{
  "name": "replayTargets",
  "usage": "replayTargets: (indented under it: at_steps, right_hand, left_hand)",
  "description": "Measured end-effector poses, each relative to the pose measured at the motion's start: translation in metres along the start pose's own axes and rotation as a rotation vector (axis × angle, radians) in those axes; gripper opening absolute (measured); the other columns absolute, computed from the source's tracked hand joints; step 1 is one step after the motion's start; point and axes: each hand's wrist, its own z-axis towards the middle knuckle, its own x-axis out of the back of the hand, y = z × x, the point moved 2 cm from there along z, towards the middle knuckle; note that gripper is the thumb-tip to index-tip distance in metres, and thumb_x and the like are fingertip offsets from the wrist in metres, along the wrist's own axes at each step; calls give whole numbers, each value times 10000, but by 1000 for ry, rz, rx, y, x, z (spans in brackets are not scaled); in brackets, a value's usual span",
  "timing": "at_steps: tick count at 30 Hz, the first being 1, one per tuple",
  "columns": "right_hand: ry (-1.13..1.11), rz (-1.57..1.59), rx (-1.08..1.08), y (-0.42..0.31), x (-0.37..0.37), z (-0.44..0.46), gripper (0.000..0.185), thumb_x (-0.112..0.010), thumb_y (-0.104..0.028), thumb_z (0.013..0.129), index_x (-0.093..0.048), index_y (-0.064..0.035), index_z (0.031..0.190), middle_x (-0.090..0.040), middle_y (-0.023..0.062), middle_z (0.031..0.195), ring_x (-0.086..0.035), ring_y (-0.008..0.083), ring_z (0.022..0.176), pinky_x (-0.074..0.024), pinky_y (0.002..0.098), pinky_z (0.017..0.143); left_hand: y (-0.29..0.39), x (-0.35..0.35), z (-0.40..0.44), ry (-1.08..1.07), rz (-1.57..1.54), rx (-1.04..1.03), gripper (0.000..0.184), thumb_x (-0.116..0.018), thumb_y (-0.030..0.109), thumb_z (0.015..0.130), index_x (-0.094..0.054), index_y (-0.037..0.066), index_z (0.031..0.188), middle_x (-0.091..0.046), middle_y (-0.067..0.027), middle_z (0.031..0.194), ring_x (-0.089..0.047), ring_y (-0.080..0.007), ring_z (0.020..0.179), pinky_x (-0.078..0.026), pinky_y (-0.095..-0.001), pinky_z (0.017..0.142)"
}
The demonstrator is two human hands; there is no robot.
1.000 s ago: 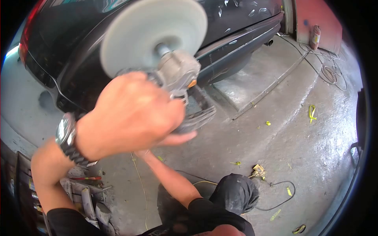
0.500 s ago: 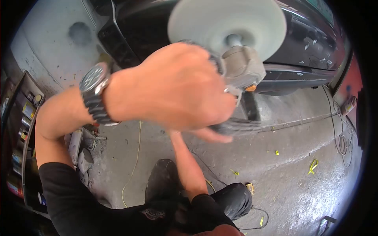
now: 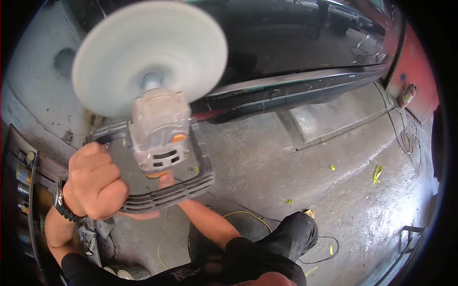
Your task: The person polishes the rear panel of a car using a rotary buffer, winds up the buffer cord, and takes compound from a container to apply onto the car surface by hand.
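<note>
A car polisher (image 3: 160, 124) with a broad pale pad (image 3: 119, 62) is held up before me, pad tilted up and away; the pad looks smeared, as if spinning. My left hand (image 3: 95, 183), a black watch on its wrist, is wrapped in a fist round the left side of the polisher's black loop handle (image 3: 169, 193). Behind that handle my right hand (image 3: 166, 180) grips the polisher's body from below; mainly the thumb shows and the other fingers are largely hidden. Beyond the pad stands a dark glossy car panel (image 3: 296, 47).
A shelf (image 3: 32, 186) with cans stands at the left, by a grey wall. Coiled cable (image 3: 408, 140) and a red-and-white bottle (image 3: 407, 97) are at the right. Yellow scraps (image 3: 377, 175) and a yellow cord (image 3: 164, 238) lie on the concrete floor (image 3: 267, 167).
The polisher and both hands have shifted left and down, away from the car's right part. My left arm has drawn back, so the machine's body is now uncovered. Both hands keep their hold.
</note>
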Motion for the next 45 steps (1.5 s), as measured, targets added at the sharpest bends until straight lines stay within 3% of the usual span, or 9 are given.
replayTargets:
  at_steps: [9,14,21,25,26,29,32,35,45]
  right_hand:
    - [-45,24,-26,11,-19,-18,674,-539,-598,811,-583,14,1092,-651,102,888,-610,219,826,-497,361,787]
    - [3,-26,-2,-17,19,-26,620,-590,-541,820,-593,18,1088,-658,99,914,-609,212,856,-492,354,811]
    - [131,-154,111,-102,90,-24,548,-661,-461,833,-607,24,1083,-666,94,951,-609,203,899,-486,344,846]
    - [156,-341,182,-51,82,-20,510,-701,-415,840,-615,27,1080,-671,91,972,-609,198,923,-482,339,865]
    - [25,-139,123,-102,51,-17,751,-690,-678,796,-632,28,1046,-676,90,961,-608,180,911,-484,339,856]
    - [-71,-403,-123,-89,56,-28,924,-605,-845,732,-645,32,1021,-681,66,913,-616,163,864,-501,335,798]
    - [27,-431,42,-146,29,-29,878,-608,-821,756,-649,32,962,-654,30,799,-599,134,768,-494,326,689]
    - [-3,-606,-75,-146,64,-36,871,-594,-834,754,-633,22,910,-605,6,710,-579,122,696,-467,314,622]
    - [211,-618,-33,-245,143,-75,899,-505,-873,765,-650,-2,932,-612,37,722,-587,147,586,-461,298,462]
  left_hand:
    - [21,8,-39,-80,12,133,567,-878,420,515,-433,82,608,-410,-19,583,-436,-203,467,-359,-313,493]
    - [21,-6,-9,-14,-27,119,611,-877,515,566,-439,95,645,-351,-11,569,-375,-216,468,-272,-357,477]
    - [10,-10,57,233,-58,67,575,-906,430,612,-431,108,591,-380,-3,563,-385,-193,465,-293,-325,479]
    - [6,-2,3,249,-50,128,574,-898,431,629,-444,81,607,-398,-12,558,-406,-199,474,-321,-331,491]
    - [4,-3,-18,296,-59,155,558,-891,426,637,-454,81,603,-410,-15,550,-415,-207,464,-333,-329,487]
    - [6,-14,-86,396,-101,314,546,-878,415,660,-464,63,604,-419,-37,542,-426,-234,462,-355,-341,486]
    - [23,-30,-122,578,-63,451,527,-863,387,686,-464,51,612,-410,-50,543,-424,-238,465,-350,-345,482]
    - [38,-41,-112,678,-4,516,508,-853,372,701,-469,49,618,-402,-48,537,-420,-233,460,-348,-346,479]
    - [28,-59,25,802,-123,282,511,-865,458,686,-515,100,579,-436,6,513,-439,-158,426,-340,-301,435]
